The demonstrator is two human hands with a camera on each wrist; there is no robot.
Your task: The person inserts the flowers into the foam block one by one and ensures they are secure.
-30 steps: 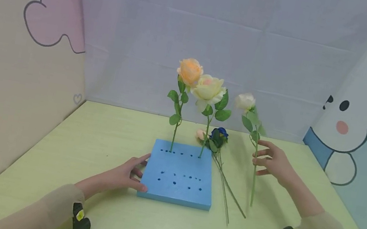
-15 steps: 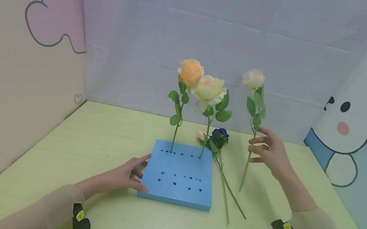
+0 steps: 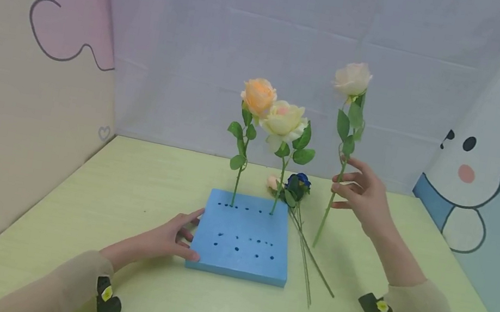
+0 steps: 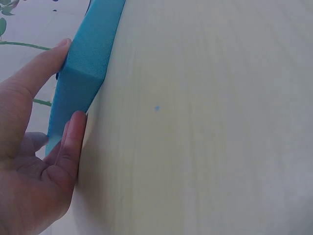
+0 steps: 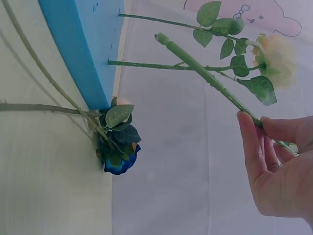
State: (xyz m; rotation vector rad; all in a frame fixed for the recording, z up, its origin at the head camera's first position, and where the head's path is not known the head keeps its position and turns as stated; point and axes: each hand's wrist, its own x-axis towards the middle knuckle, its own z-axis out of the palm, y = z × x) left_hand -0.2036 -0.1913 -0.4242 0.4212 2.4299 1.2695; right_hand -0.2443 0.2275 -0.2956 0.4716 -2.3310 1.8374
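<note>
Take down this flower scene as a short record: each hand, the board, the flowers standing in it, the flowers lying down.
Left hand: touching left edge of blue perforated board
Right hand: holding white rose by its stem, above table
Board: flat on table
Standing: orange rose, pale yellow rose
Lying: blue rose, pale peach flower, partly hidden

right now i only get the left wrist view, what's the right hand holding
Observer: The right hand holds a pale rose by its stem.
Operator: is that stem in the board yet
Observer: No, its lower end is free, apart from the board.
Operator: any flowers lying down
Observer: Yes, a blue flower and a peach flower lie near the board's far right corner.
</note>
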